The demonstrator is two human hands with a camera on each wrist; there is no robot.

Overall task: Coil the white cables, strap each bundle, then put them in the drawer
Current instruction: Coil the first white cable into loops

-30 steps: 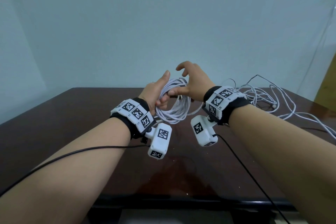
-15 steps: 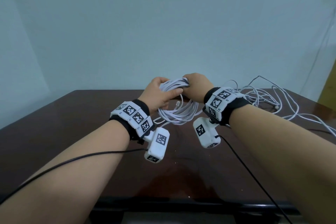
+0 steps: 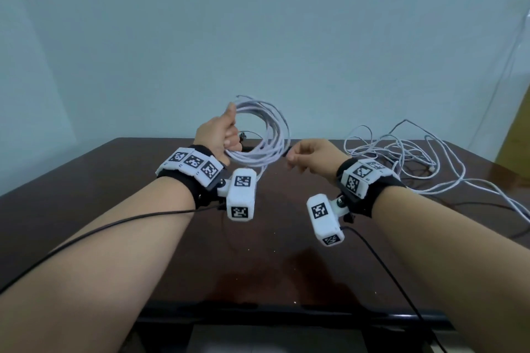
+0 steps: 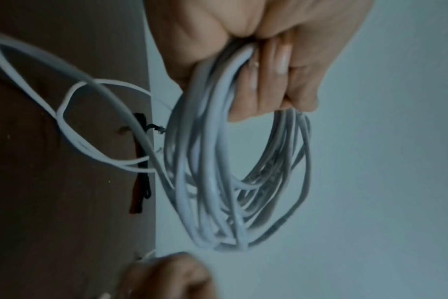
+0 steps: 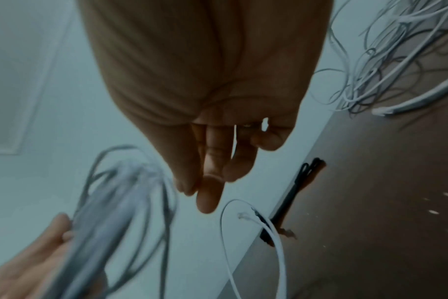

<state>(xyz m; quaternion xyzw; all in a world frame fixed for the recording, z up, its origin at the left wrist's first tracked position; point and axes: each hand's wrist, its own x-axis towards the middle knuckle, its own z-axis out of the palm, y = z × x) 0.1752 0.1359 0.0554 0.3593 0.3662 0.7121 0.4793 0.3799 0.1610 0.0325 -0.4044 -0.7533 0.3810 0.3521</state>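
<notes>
Your left hand [image 3: 219, 135] grips coiled white cable [image 3: 265, 137], lifted above counter [image 3: 114, 195] so loops hang clear for strapping. Your right hand [image 3: 311, 159] beside coil, fingers loosely curled; whether it pinches anything, cannot tell. Loose white cables [image 3: 424, 157] lie far right on counter. Right wrist view alone shows black strap [image 5: 292, 198] on counter edge. Drawer not visible.

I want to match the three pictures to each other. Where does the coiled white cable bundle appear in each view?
Head: the coiled white cable bundle is at centre, raised above the table, held by the left hand.
Left wrist: it hangs from the fingers, centre.
Right wrist: it is blurred, lower left.
Shared landmark: the black strap at the table's far edge.
</notes>
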